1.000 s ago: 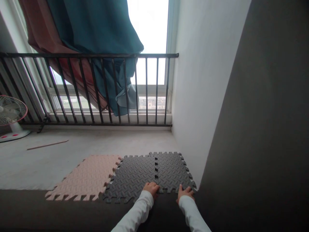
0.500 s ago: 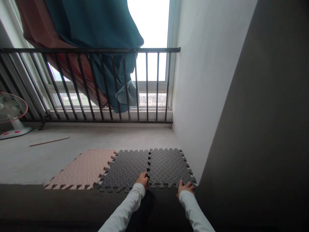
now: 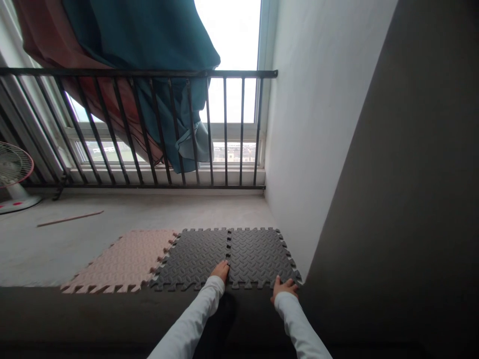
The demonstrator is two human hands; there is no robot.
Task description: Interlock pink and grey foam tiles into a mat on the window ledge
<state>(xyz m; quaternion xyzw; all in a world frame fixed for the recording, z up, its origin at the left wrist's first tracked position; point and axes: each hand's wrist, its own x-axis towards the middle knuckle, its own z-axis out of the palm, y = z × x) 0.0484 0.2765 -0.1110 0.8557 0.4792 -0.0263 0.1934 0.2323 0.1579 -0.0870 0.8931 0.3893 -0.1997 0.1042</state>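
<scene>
Two dark grey foam puzzle mats lie side by side on the concrete floor, the left mat (image 3: 190,257) and the right mat (image 3: 258,254), their toothed edges meeting along a seam. My left hand (image 3: 220,270) presses flat on the near end of that seam. My right hand (image 3: 284,287) rests on the near right corner of the right mat, close to the wall. A pink foam mat (image 3: 127,259) lies to the left, its teeth against the left grey mat. Both arms wear white sleeves.
A white wall (image 3: 310,149) rises right of the mats. A black metal railing (image 3: 149,129) stands before the window, with teal and red curtains (image 3: 142,60) behind it. A fan (image 3: 13,174) stands far left. A thin wooden stick (image 3: 69,218) lies on the floor.
My left hand slid forward along the seam from the mats' near edge. The gap between the two grey mats has closed. My right hand stayed on the right corner.
</scene>
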